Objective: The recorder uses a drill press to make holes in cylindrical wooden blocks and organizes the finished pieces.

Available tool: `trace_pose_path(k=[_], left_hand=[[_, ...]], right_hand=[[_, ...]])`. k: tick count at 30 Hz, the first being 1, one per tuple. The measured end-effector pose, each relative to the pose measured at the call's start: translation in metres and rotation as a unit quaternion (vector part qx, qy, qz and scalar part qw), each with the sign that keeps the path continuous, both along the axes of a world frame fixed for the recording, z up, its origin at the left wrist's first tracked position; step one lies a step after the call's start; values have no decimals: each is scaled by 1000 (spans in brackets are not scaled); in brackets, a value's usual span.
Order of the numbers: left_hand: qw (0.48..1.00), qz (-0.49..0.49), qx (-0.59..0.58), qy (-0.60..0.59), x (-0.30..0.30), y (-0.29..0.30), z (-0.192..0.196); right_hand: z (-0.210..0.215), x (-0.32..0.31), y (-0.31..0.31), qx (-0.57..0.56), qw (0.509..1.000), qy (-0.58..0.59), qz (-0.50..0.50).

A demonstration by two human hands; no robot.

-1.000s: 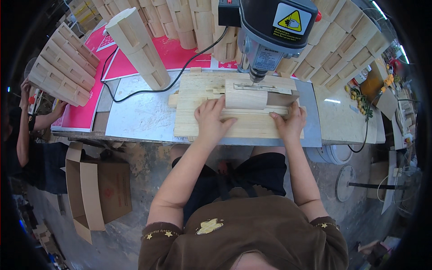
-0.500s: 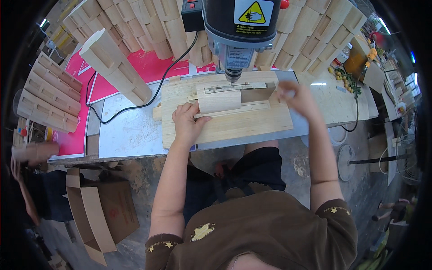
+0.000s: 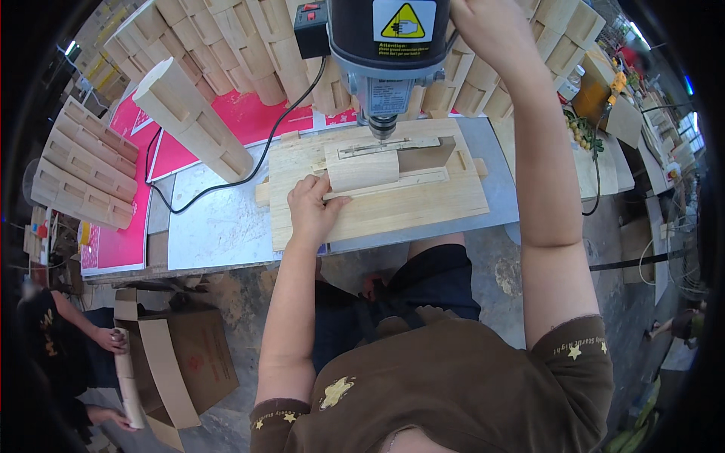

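Observation:
A pale wooden block with a rounded top (image 3: pixel 362 169) lies in a slot of the wooden jig board (image 3: pixel 377 205), under the drill press (image 3: pixel 389 57). My left hand (image 3: pixel 311 208) is closed at the block's left end, its thumb along the jig's front strip. The drill chuck (image 3: pixel 382 127) sits just above the metal-edged strip behind the block; whether its bit touches the wood I cannot tell. At the top edge, my right hand (image 3: pixel 483 26) is raised beside the drill head and closed around its feed lever, fingers partly cut off by the frame.
Tall stacks of grooved wooden pieces (image 3: pixel 260 53) line the back. One stack (image 3: pixel 195 121) leans at left near a black cable (image 3: pixel 260 162). More lie far left (image 3: pixel 87 162). At lower left, a co-worker (image 3: pixel 75 332) holds a wooden piece beside an open cardboard box (image 3: pixel 198 355).
My right hand has risen from the jig's right end to the drill press lever. My left hand stays at the block. The co-worker has moved a wooden piece down beside the box.

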State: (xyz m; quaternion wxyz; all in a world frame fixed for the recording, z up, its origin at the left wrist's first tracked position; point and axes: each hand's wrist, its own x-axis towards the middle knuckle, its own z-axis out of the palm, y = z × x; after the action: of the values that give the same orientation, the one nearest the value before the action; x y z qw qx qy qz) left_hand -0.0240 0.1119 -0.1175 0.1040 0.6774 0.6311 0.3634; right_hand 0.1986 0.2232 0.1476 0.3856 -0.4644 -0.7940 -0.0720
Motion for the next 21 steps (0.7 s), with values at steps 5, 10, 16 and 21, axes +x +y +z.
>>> trace_pose_path(k=[5,10,16,21], left_hand=[[1000,-2,9,-9,-2,0,0],[1000,0,-2,-7,-2,1,0],[998,0,65,-15,1,1,6],[998,-15,64,-22,3,3,6]], right_hand=[[-31,24,-42,28,999,-27,4],[-78,22,-71,31,989,121,80],[-124,14,-75,38,971,216,92],[-172,12,-61,61,963,240,108]])
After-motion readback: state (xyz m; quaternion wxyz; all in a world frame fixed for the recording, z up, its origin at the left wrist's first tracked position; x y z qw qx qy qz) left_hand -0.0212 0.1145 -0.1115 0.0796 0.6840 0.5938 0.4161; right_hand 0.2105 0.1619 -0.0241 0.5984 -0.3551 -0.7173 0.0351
